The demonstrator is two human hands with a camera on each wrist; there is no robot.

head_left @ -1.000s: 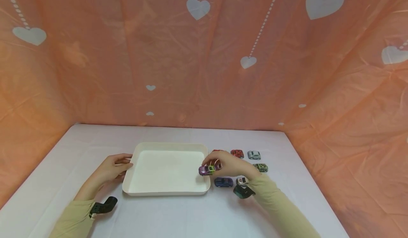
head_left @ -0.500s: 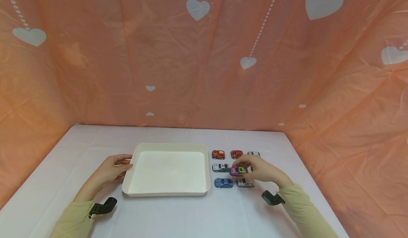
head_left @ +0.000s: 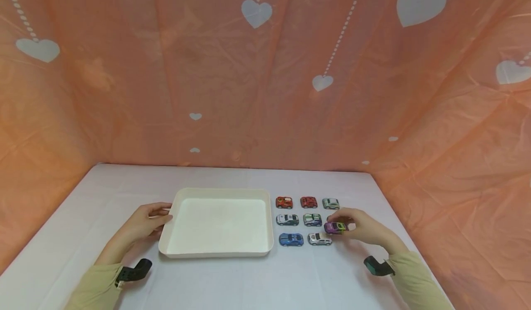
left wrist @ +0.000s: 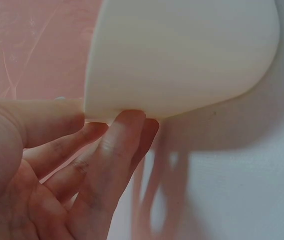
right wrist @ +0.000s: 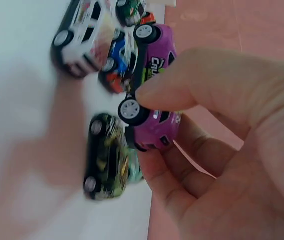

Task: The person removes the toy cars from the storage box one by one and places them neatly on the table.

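With thumb and fingers, my right hand (head_left: 367, 228) pinches a purple and lime-green toy car (head_left: 334, 228) above the table. In the right wrist view this toy car (right wrist: 156, 122) is raised over a camouflage toy car (right wrist: 104, 155), which the hand hides in the head view. A silver toy car (head_left: 320, 239) and a green-striped toy car (head_left: 312, 220) stand just left of it. My left hand (head_left: 143, 223) grips the left edge of a cream rectangular tray (head_left: 215, 255); the left wrist view shows thumb and fingertips at the tray's rim (left wrist: 181, 60).
More toy cars stand in rows between tray and right hand: an orange-red car (head_left: 284, 202), a red car (head_left: 309, 202), a pale green car (head_left: 331, 203), a white car (head_left: 287, 220) and a blue car (head_left: 291, 239). An orange heart-printed cloth (head_left: 232, 79) encloses the white table.
My right hand has carried the purple car from the tray's right edge rightward across the rows of cars, uncovering several of them. My left hand stays at the tray.
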